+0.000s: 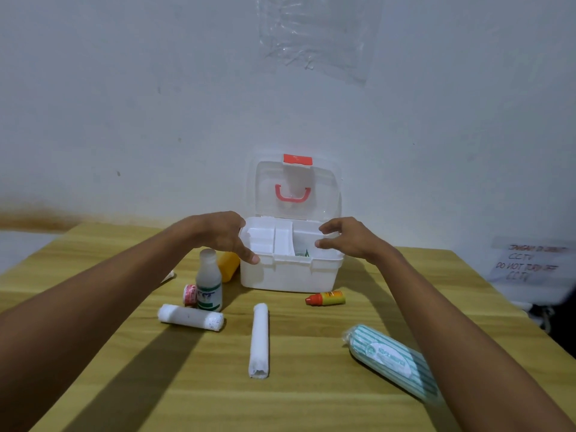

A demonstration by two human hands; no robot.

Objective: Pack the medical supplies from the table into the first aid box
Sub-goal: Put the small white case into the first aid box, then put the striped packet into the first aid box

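Left grip [224, 236] touching glossy plastic box [290, 272], cylindrical gauze roll [259, 339]

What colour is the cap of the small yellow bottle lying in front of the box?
Red cap, clearest in head view.

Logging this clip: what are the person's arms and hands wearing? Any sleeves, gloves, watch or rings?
The left arm and right arm are bare all the way to the frame edge, with no sleeves in view. The left hand and right hand wear no gloves. No watch, ring, bracelet or marking is visible on either.
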